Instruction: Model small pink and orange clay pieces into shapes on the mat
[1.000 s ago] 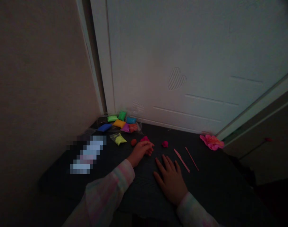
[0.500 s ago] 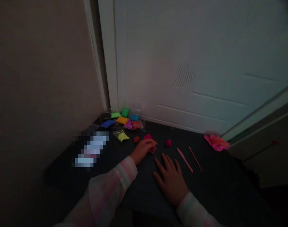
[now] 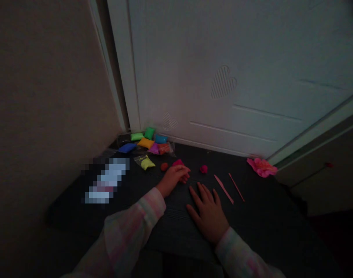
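Note:
My left hand (image 3: pixel 173 179) rests on the dark surface (image 3: pixel 269 216) with its fingers curled over a small red piece of clay (image 3: pixel 184 178); a pink clay lump (image 3: pixel 178 163) lies just beyond it. My right hand (image 3: pixel 208 210) lies flat on the surface, fingers stretched out, holding nothing. A small orange-red clay ball (image 3: pixel 164 166) sits left of my left hand, and a small pink ball (image 3: pixel 203 168) sits to the right of it. Two thin pink modelling sticks (image 3: pixel 223 189) lie just right of my right hand.
Several coloured clay packets (image 3: pixel 147 143) are piled in the far corner by the white door (image 3: pixel 223 77). A yellow packet (image 3: pixel 146 162) lies nearer. A pink clay flower (image 3: pixel 262 167) sits at the far right. A beige wall (image 3: pixel 43 96) stands on the left.
Both hands stay in the same spots on the surface. Only the view has shifted slightly as my head moved.

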### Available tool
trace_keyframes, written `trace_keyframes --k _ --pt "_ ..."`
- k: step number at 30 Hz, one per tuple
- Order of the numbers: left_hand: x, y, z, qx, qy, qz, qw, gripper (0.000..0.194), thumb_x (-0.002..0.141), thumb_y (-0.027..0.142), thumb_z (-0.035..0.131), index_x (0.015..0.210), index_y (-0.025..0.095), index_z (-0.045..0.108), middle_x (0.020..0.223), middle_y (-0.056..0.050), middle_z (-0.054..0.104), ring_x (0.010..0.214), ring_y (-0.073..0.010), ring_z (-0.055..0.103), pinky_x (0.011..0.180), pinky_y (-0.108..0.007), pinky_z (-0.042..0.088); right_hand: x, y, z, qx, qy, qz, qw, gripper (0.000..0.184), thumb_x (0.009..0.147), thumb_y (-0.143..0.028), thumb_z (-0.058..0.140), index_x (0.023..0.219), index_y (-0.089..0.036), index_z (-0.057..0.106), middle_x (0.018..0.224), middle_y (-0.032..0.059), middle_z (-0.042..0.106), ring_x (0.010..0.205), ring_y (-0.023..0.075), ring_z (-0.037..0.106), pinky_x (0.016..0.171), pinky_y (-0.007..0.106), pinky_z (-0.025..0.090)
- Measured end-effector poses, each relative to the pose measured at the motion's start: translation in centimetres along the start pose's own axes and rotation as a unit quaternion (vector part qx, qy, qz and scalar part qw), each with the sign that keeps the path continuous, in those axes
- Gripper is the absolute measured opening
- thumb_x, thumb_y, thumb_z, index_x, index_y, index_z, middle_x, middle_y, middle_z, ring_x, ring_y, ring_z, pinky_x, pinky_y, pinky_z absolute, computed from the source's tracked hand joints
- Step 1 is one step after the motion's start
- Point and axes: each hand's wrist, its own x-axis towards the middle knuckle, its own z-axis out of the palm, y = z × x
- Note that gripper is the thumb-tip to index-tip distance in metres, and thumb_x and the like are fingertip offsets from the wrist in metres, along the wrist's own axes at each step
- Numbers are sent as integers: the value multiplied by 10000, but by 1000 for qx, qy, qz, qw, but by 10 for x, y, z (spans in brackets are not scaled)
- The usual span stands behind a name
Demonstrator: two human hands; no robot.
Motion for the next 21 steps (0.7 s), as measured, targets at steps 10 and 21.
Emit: trace_keyframes --k 10,21 --pt "-1 0 0 7 5 12 1000 172 673 273 551 737 115 566 613 -1 536 531 -72 495 515 -200 376 28 36 2 174 53 1 983 272 762 -315 465 968 -191 591 1045 64 578 984 186 489 844 360 364" --pt "-2 0 0 52 4 24 998 196 662 303 549 751 129 570 626 1 534 532 -80 482 518 -210 364 38 36 1 190 56 -13 980 185 778 -276 443 800 -197 609 980 52 589 928 182 502 790 346 376"
